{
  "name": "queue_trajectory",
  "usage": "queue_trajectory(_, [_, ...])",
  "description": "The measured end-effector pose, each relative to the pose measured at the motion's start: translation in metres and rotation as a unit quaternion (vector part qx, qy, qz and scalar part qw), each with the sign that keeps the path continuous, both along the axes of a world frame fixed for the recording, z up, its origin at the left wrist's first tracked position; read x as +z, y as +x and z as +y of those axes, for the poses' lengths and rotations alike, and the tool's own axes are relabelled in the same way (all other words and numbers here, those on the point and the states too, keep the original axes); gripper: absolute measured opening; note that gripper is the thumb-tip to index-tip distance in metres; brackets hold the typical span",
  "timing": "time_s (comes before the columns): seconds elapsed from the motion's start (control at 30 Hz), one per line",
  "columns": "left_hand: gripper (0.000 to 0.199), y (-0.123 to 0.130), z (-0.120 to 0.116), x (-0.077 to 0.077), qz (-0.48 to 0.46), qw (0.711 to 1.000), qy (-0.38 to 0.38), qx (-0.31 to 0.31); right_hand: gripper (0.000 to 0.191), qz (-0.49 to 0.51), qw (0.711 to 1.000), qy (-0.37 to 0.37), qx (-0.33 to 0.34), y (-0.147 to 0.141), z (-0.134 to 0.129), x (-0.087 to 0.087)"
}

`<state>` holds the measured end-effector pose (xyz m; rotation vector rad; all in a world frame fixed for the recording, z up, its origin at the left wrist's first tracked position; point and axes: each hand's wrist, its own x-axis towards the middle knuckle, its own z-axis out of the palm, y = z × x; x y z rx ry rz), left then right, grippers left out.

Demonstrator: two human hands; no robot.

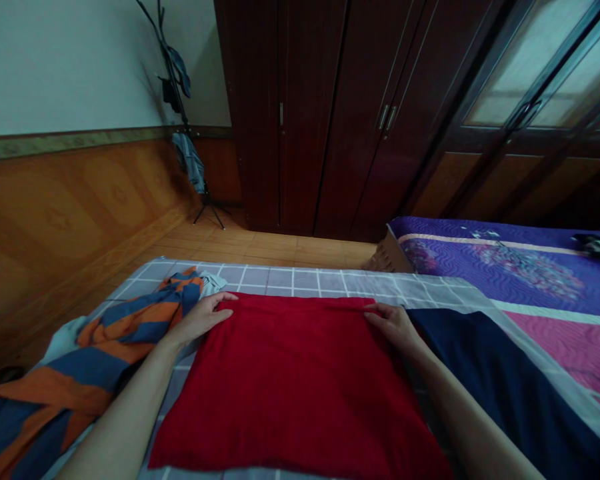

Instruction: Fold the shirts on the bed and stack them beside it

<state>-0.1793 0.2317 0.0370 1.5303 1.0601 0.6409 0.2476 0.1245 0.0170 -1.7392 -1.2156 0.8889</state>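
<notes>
A red cloth, perhaps a garment, lies spread flat on a grey checked bedsheet. At its far left corner is my left hand, thumb and fingers closing on the edge. My right hand grips the far right corner in the same way. The cloth's far edge runs fairly straight between the two hands, with small creases near the right one. Its near right part goes out of view at the bottom.
A crumpled orange and blue garment lies left, with pale cloth under it. On the right is a dark navy cloth. Beyond it lies a purple and pink bedspread. A wardrobe and a coat stand stand behind.
</notes>
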Motion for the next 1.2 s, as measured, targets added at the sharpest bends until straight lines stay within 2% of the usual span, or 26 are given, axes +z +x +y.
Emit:
queue_trajectory(0.17, [0.039,0.003,-0.003,0.006,0.006,1.000,0.011,0.010,0.043,-0.022,0.999,0.034,-0.016,0.002,-0.002,-0.005])
queue_trajectory(0.37, [0.038,0.001,0.008,-0.008,0.107,0.986,0.124,0.008,0.039,-0.067,0.996,0.051,-0.019,-0.002,-0.001,-0.003])
queue_trajectory(0.47, [0.036,0.005,0.008,-0.010,0.188,0.960,0.204,0.030,0.036,-0.093,0.994,0.058,-0.025,-0.003,-0.001,-0.001])
queue_trajectory(0.57, [0.038,0.018,-0.001,-0.002,0.250,0.915,0.313,0.050,0.036,-0.107,0.992,0.055,-0.029,-0.005,-0.001,0.000])
queue_trajectory(0.67, [0.038,0.034,-0.015,0.008,0.251,0.887,0.387,-0.005,0.040,-0.110,0.992,0.045,-0.032,-0.009,-0.001,0.001])
queue_trajectory(0.73, [0.040,0.040,-0.022,0.008,0.263,0.878,0.392,-0.071,0.041,-0.107,0.993,0.033,-0.035,-0.012,0.000,0.003])
queue_trajectory(0.8, [0.046,0.041,-0.024,0.000,0.302,0.867,0.378,-0.117,0.041,-0.098,0.994,0.017,-0.036,-0.013,0.000,0.008])
queue_trajectory(0.93, [0.057,0.033,-0.019,-0.022,0.374,0.846,0.355,-0.135,0.048,-0.064,0.997,-0.028,-0.037,-0.013,-0.008,0.024])
queue_trajectory(1.0, [0.058,0.029,-0.016,-0.024,0.378,0.842,0.362,-0.134,0.056,-0.047,0.996,-0.063,-0.036,-0.015,-0.020,0.032])
queue_trajectory(1.1, [0.059,0.026,-0.016,-0.013,0.377,0.839,0.371,-0.127,0.064,-0.024,0.992,-0.120,-0.030,-0.019,-0.046,0.041])
queue_trajectory(1.2, [0.064,0.027,-0.032,0.007,0.365,0.842,0.374,-0.135,0.055,-0.004,0.986,-0.168,-0.017,-0.027,-0.078,0.043])
